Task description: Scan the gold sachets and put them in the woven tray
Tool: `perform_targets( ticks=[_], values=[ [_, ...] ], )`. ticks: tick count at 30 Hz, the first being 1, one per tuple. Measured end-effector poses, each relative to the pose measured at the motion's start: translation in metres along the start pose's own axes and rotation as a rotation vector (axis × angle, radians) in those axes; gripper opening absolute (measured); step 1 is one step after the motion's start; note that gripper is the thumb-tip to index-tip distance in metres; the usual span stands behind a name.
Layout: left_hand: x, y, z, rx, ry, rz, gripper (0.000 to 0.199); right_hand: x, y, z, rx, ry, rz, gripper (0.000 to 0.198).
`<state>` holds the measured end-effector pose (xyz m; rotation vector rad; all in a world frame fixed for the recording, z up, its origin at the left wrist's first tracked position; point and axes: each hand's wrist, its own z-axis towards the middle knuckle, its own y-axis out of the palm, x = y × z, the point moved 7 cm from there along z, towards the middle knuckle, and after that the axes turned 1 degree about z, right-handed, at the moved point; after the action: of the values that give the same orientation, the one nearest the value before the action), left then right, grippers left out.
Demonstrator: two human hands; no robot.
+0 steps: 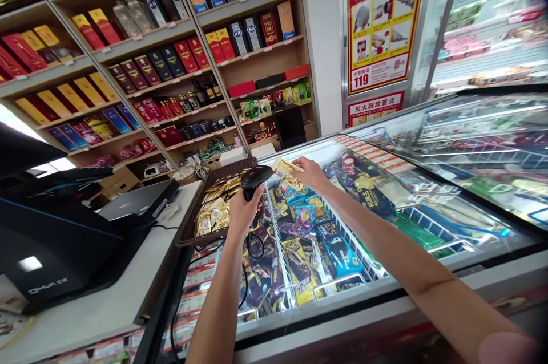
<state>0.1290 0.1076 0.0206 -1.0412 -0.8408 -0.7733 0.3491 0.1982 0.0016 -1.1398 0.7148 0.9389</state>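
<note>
My left hand (245, 211) is wrapped round the handle of a black barcode scanner (257, 176), whose head points to the right. A dark cable hangs from the scanner down past my wrist. In my right hand (311, 173) a small gold packet (287, 173) is pinched by its right end, with its printed face turned toward the scanner head. Packet and scanner are close together, over the glass top of a chest freezer. Left of my left hand, a brown woven basket (186, 231) holds several similar gold packets (217, 211).
Wire baskets of bagged frozen goods lie under the freezer's glass (299, 314). A white counter (98, 310) with a black checkout machine (55, 238) stands at left. Shelves of boxed goods (149, 70) line the back, beside a red fire-hydrant sign (385, 21).
</note>
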Motion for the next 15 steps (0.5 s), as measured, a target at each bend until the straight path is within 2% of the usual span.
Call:
perform_targets(
  ticks=[7, 15],
  values=[
    [0.012, -0.003, 0.008, -0.032, 0.027, 0.096, 0.046, 0.004, 0.003, 0.005, 0.03, -0.007, 0.031, 0.025],
    [0.005, -0.012, 0.002, -0.031, 0.037, 0.156, 0.047, 0.001, 0.011, 0.01, 0.03, -0.013, 0.051, 0.023]
  ],
)
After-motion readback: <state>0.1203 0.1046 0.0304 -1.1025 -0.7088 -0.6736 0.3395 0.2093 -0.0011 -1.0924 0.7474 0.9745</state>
